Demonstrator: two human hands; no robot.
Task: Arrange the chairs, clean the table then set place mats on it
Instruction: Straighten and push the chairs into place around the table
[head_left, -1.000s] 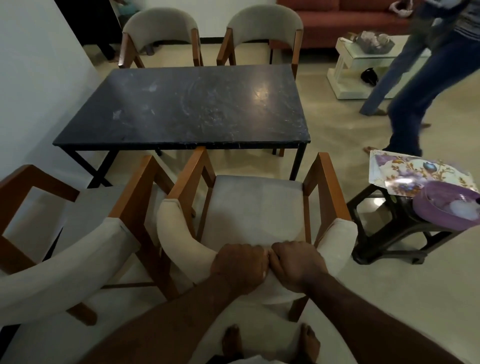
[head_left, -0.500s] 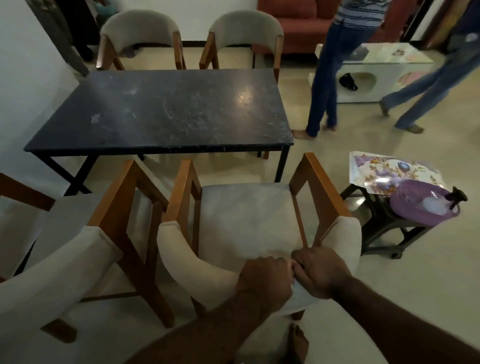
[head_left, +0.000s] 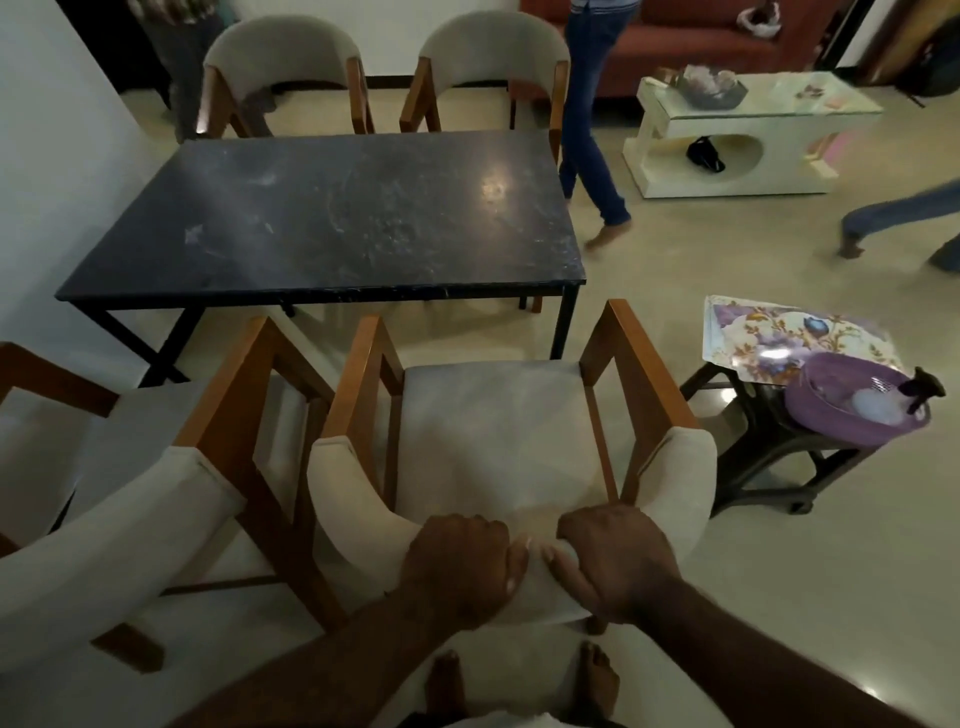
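My left hand (head_left: 457, 564) and right hand (head_left: 618, 561), knuckles touching a second ago, now sit slightly parted, fingers (head_left: 597, 522) clamped over the backrest (head_left: 353, 499) of the armchair (head_left: 493, 431), which stands just short of the near edge of the black bench (head_left: 332, 218), not yet tucked in, so arranging continues.

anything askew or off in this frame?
The near chair and the left chair stand back from the table, the left one angled off-square. Its top shows pale smears. Both the left hand and right hand grip the near chair's backrest.
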